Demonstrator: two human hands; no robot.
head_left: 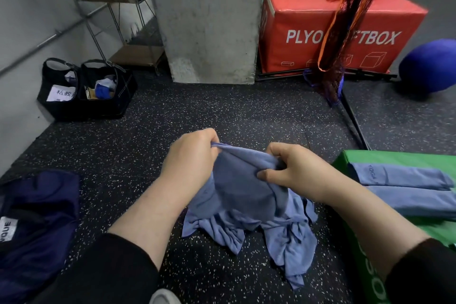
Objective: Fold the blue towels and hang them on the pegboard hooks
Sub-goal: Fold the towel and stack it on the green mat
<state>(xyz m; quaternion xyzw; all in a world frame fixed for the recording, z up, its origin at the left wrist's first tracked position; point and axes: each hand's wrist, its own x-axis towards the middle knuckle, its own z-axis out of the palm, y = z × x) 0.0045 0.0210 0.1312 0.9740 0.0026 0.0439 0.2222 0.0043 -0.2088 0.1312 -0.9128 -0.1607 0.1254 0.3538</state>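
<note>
Two bare hands, left point(190, 158) and right point(296, 170), forearms uncovered. Black long sleeves point(111, 269) pushed up toward the elbows, plain, without visible markings or cuffs. No rings, watch or gloves worn. Fingernails short.

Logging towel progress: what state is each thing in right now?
Crumpled blue towel: unfolded, held up.
Left hand: grips its edge.
Right hand: pinches its edge.
Two folded blue towels: lying on the green box.
Black fabric bins: open, holding items.
</note>
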